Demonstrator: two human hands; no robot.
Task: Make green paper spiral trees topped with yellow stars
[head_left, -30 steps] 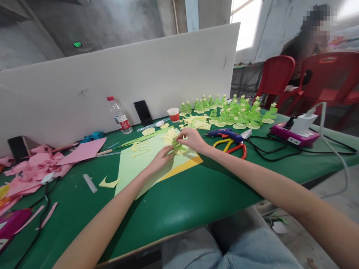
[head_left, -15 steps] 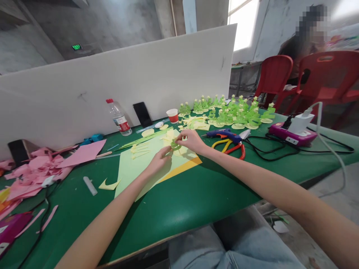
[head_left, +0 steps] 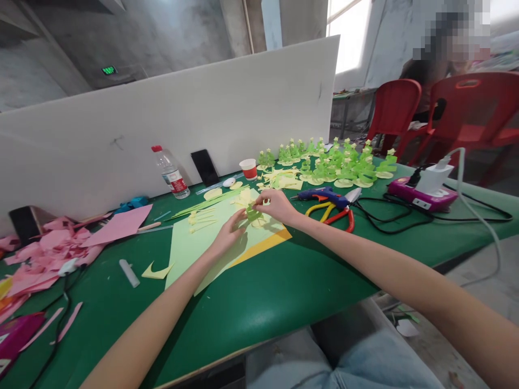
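Observation:
A small green paper piece (head_left: 255,216) stands on a pale round base over the light green sheet (head_left: 194,248). My right hand (head_left: 275,205) pinches its upper part from the right. At its left side my left hand (head_left: 231,228) has its fingers a little apart, their tips beside the paper. Pale yellow paper strips (head_left: 201,219) lie on the sheet to the left, with long green strips (head_left: 203,202) behind them. An orange sheet (head_left: 263,246) shows under the light green one.
Finished-looking green paper plants (head_left: 344,162) stand at the back right. Nearer are a blue glue gun (head_left: 322,195), pliers (head_left: 351,219) and a purple power strip (head_left: 421,194). A bottle (head_left: 174,175), phone (head_left: 205,167) and paper cup (head_left: 248,169) stand behind; pink scraps (head_left: 52,246) lie left. A person sits beyond.
The green piece now shows more fully between my hands, above its base. My left fingers have loosened and come slightly away from it. My right hand has barely moved.

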